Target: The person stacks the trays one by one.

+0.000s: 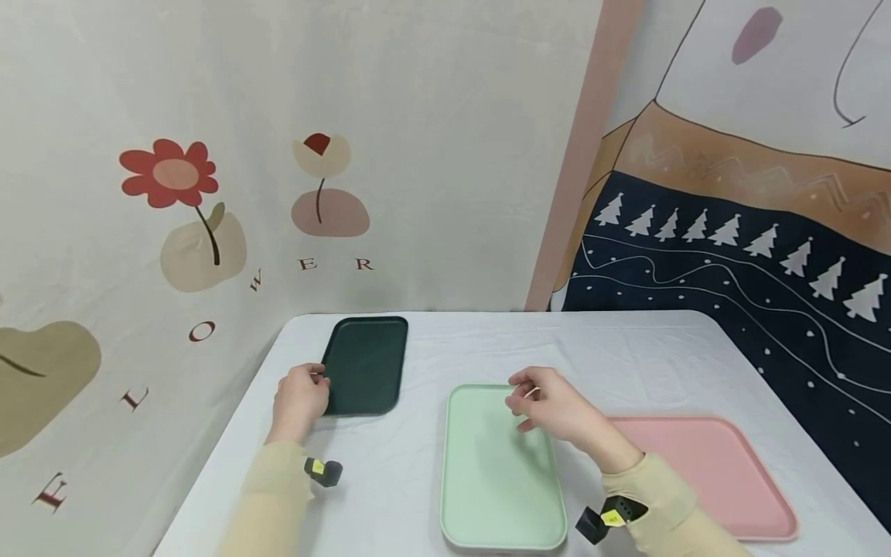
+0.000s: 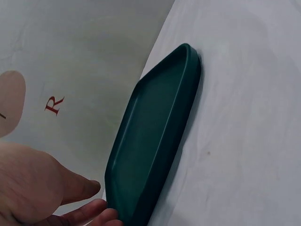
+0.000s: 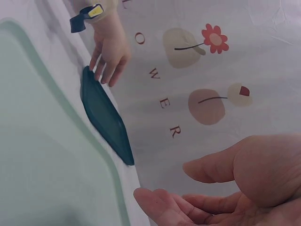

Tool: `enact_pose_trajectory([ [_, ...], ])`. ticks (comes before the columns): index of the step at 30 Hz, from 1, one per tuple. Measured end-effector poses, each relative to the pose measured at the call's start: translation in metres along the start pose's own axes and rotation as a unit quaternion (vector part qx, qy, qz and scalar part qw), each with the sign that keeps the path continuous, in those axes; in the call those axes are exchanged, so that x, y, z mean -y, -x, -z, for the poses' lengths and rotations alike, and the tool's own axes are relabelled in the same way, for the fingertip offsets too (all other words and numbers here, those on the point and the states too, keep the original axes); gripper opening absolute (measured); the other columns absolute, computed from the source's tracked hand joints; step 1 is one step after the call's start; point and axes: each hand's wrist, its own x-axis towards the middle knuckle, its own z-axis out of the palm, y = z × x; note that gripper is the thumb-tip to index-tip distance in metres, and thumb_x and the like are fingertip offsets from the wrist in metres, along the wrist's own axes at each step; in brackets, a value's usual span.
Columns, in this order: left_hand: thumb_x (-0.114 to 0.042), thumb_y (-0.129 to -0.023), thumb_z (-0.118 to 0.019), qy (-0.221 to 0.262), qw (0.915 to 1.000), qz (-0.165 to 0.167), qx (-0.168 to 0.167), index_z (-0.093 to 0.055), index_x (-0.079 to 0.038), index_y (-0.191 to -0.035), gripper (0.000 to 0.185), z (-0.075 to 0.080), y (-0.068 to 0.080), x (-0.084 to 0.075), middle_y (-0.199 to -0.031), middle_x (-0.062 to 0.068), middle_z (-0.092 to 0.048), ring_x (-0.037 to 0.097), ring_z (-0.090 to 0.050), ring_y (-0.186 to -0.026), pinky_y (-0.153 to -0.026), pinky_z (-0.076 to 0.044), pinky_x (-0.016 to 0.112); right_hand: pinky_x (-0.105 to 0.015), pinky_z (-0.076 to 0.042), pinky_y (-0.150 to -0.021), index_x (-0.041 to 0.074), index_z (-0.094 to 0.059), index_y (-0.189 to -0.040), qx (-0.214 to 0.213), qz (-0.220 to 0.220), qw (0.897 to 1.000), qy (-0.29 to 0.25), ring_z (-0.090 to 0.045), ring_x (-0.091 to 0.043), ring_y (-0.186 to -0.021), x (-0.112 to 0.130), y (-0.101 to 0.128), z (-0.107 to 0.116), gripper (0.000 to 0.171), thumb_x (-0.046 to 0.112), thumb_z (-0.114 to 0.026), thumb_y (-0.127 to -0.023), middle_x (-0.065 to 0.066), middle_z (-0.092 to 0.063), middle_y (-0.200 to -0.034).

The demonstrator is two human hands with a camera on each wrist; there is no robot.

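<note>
Dark green tray (image 1: 365, 364) lies flat at the table's (image 1: 390, 480) far left; the left hand (image 1: 299, 400) touches its near-left edge with relaxed fingers, not yet gripping or lifting. Mint tray (image 1: 497, 472), centre: right hand (image 1: 553, 408) hovers above, fingers loosely curled, empty. Pink tray (image 1: 703, 476), right, untouched.

White-clothed table (image 1: 487, 340) w/ printed backdrops (image 1: 418, 155) behind.

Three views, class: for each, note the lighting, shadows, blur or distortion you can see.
Head view: soft, even light, faint shadow beside the dark green tray, table edges bowed by a wide lens. Left wrist view: the left hand is close and slightly soft, the tray sharper. Right wrist view: the right hand is large and blurred, and the light green tray is hazy.
</note>
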Motion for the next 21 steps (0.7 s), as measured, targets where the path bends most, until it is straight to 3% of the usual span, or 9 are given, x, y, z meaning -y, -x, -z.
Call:
enact_pose_trajectory([
  [5,-0.010,-0.104,-0.057,-0.009,0.9998,0.013,-0.014,-0.063,0.007,-0.136,0.037,0.004,-0.006,0.008,-0.114,0.023,-0.070,0.043,-0.065,-0.105,-0.086,-0.050,0.056,-0.041,-0.064,-0.072,-0.017,-0.054,-0.133,0.009,0.007,1.000,-0.007,-0.066,-0.042,-0.093,0.001,-0.002,-0.005,0.037,0.001,-0.065,-0.102,-0.017,-0.059,-0.103],
  [11,-0.010,-0.102,-0.059,-0.015,0.9993,0.016,-0.030,-0.065,0.007,-0.131,0.034,0.006,-0.012,0.018,-0.106,0.020,-0.071,0.043,-0.064,-0.102,-0.085,-0.049,0.057,-0.041,-0.064,-0.072,-0.016,-0.054,-0.132,0.017,0.016,1.000,-0.012,-0.067,-0.041,-0.092,0.004,-0.005,-0.011,0.037,0.002,-0.066,-0.102,-0.017,-0.060,-0.103],
  [21,-0.012,-0.103,-0.059,-0.019,0.9994,0.026,-0.014,-0.065,0.009,-0.131,0.035,0.005,-0.015,0.024,-0.115,0.027,-0.070,0.047,-0.064,-0.107,-0.086,-0.050,0.059,-0.041,-0.064,-0.072,-0.015,-0.055,-0.132,0.036,0.021,0.999,-0.024,-0.068,-0.042,-0.093,0.006,-0.007,-0.024,0.034,0.000,-0.064,-0.102,-0.017,-0.060,-0.102],
])
